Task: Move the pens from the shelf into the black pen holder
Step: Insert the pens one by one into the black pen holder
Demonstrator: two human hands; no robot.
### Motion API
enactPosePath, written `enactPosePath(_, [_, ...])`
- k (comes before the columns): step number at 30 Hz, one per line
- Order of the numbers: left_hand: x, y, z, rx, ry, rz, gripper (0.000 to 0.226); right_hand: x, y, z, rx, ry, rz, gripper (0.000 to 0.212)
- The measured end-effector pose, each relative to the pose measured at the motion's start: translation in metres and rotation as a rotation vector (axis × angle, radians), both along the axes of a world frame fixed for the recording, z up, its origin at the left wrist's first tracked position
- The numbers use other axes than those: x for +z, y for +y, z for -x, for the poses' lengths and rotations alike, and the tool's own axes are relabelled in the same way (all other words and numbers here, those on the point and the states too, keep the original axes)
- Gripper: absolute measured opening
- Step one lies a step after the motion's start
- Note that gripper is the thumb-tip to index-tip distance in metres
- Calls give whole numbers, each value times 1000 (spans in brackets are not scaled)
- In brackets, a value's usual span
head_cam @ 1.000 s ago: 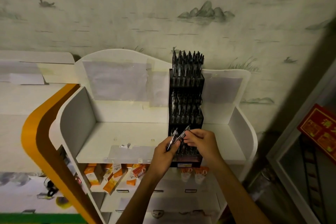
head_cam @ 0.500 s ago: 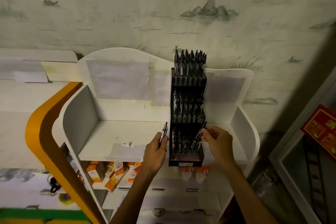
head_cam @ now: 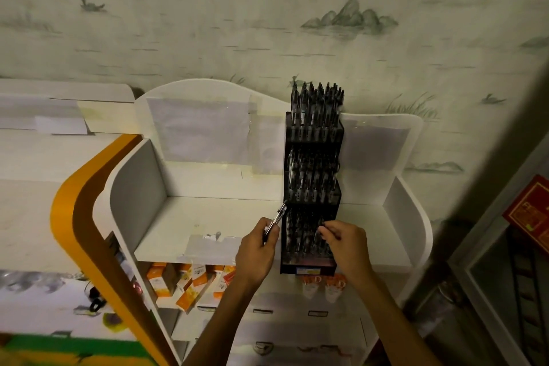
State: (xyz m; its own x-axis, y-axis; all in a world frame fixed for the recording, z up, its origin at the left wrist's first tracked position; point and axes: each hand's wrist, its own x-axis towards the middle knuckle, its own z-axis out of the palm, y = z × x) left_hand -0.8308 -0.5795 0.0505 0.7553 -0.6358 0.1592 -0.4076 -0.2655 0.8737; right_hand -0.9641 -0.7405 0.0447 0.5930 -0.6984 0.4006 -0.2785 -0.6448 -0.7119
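Change since half a second ago: the right hand (head_cam: 346, 242) has dropped from the right edge of the holder's middle tier to the lowest tier; the dark pen it carried then is no longer distinguishable among the pens there. The left hand (head_cam: 258, 249) has kept its pen beside the holder.

Item 1. Tall black three-tier plastic pen holder (head_cam: 312, 187), upright on the top level of the white shelf unit (head_cam: 166, 229), standing toward that level's 3 o'clock side and against the back panel. All three tiers are packed with dark pens; the top row rises above the panel.

Item 2. Slim dark pen with a clear barrel (head_cam: 276, 218), pinched in the left hand between thumb and curled fingers, tilted with its upper end toward 1 o'clock, that end just beside the holder's left edge. Lower end hidden in the fist.

Item 3. Right hand, at the lowest tier's 3 o'clock side, fingers bent with the tips drawn together at the pen tops; whether they pinch a pen cannot be told, as dark pens blur together there.

Item 4. Small white scraps (head_cam: 212, 236) on the shelf surface, at 9 o'clock from the left hand, apart from it.

Item 5. Orange-and-white small cartons (head_cam: 184, 282), leaning on the level below, at 7 o'clock from the holder.

Item 6. Two white cups with orange lettering (head_cam: 325, 287), directly under the holder, at its 6 o'clock.

Item 7. Orange curved board (head_cam: 71, 229), flanking the shelf unit at 9 o'clock.

Item 8. Pale wallpaper with painted hills (head_cam: 350, 16), behind everything at 12 o'clock.
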Motion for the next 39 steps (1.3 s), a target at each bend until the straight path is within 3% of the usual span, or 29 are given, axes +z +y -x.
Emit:
enactPosePath(7, [3, -3, 3, -27, 90, -9, 19, -13, 8, -1, -19, 151, 4, 9])
enactPosePath(15, [-3, -6, 5, -61, 66, 11, 15, -7, 5, 4, -79, 233, -24, 14])
enactPosePath(19, [1, -10, 7, -97, 70, 18, 15, 16, 6, 9, -97, 118, -132, 4])
enactPosePath(23, [7, -17, 11, -148, 72, 44, 12, 44, 14, 5, 29, -149, -502, 6])
enactPosePath(26, [12, -20, 16, -216, 0, 44, 13, 54, 18, 2, 126, -231, -647, 14])
enactPosePath(35, [20, -21, 21, -263, -145, -56, 15, 56, 19, 4, 164, -304, -750, 16])
enactPosePath(39, [28, -18, 21, -242, -308, -124, 20, 62, 15, 11, 132, -409, -747, 8])
